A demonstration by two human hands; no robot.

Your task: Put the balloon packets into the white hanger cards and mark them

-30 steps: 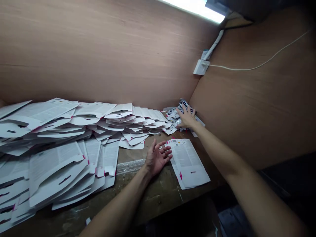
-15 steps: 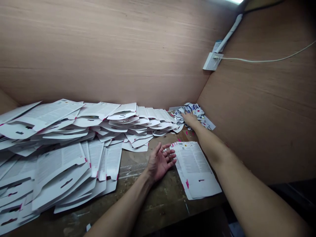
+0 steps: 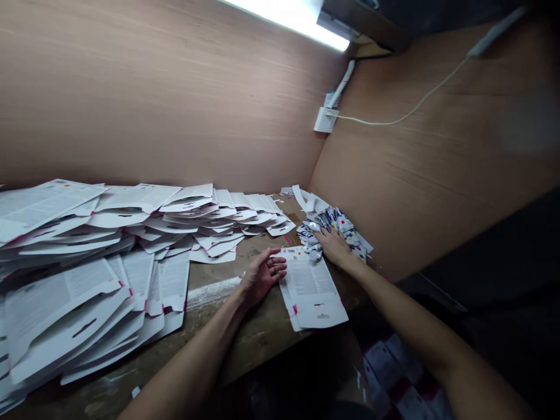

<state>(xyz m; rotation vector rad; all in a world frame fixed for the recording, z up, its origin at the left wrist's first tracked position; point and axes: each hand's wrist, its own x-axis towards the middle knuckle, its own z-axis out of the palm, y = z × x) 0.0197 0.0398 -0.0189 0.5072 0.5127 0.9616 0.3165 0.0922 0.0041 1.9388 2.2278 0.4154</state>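
Several shiny blue-and-white patterned packets (image 3: 335, 219) lie partly hidden under the right hand (image 3: 334, 246); whether it grips any is unclear. The left hand (image 3: 264, 273), half-curled and empty, is beside flat white printed card sleeves (image 3: 311, 289). More white card envelopes (image 3: 70, 315) run off the left edge, their print illegible.

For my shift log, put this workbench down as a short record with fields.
left hand: open, fingers at the left edge of the small stack
right hand: on the patterned packets, grip unclear
small stack: printed white sleeves, near the front edge of the bench
large heap: overlapping white sleeves, left side and along the back panel
bench surface: clear plastic strip left of the left hand
corner: white socket box, cable plugged in
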